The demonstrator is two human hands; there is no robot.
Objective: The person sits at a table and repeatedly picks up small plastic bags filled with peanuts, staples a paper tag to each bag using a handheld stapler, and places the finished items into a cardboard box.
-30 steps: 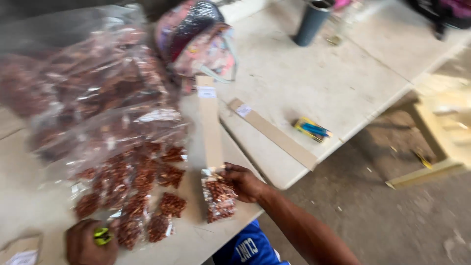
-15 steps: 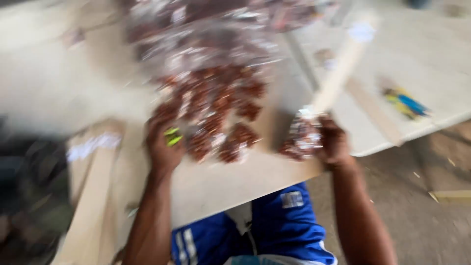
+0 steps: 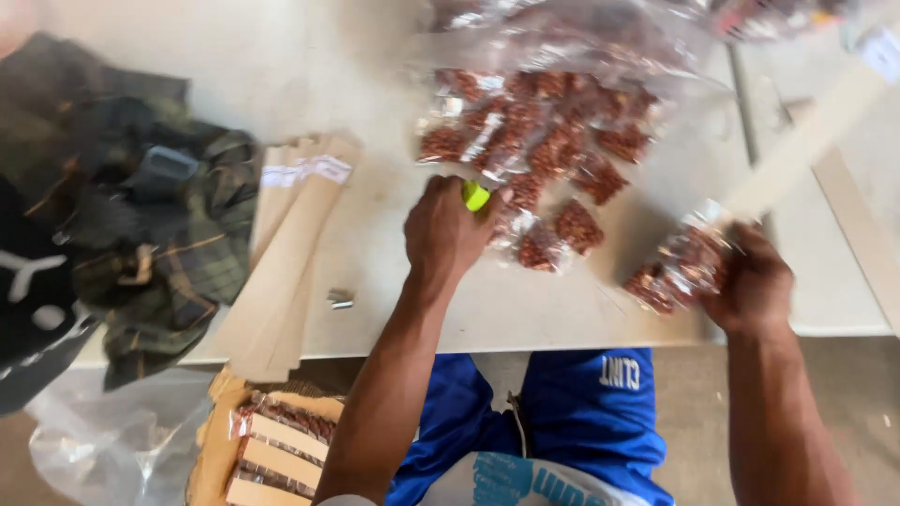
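Left hand (image 3: pixel 448 230), as I see it from the head view: closed around a small yellow-green tool (image 3: pixel 476 195), only the tip of which shows above the knuckles; fist resting on the white table (image 3: pixel 375 272) at the near edge of a heap of small clear packets of reddish-brown nuts (image 3: pixel 539 155). Right hand (image 3: pixel 755 281): fingers curled on one such nut packet (image 3: pixel 680 264), held at the table's front edge, with a long pale cardboard strip (image 3: pixel 806 141) running up and away from the packet's top toward the right corner; whether the strip is joined to the packet I cannot tell. Between the two hands: a bare stretch of tabletop along the front edge. Left of the left hand: open surface, then a small metal bit (image 3: pixel 340 299), then a stack of cardboard strips (image 3: pixel 286 253) that overhangs the front edge. Far left: a rumpled plaid cloth (image 3: pixel 178 253) draped over the table edge beside a dark bag (image 3: pixel 33 281). Beyond the heap: a large clear sack of more packets (image 3: pixel 572 42). Below the table edge: blue shorts (image 3: pixel 562 412), grey floor, a clear plastic bag (image 3: pixel 112 440), and finished strips with packets (image 3: pixel 277 445) lying on brown paper.
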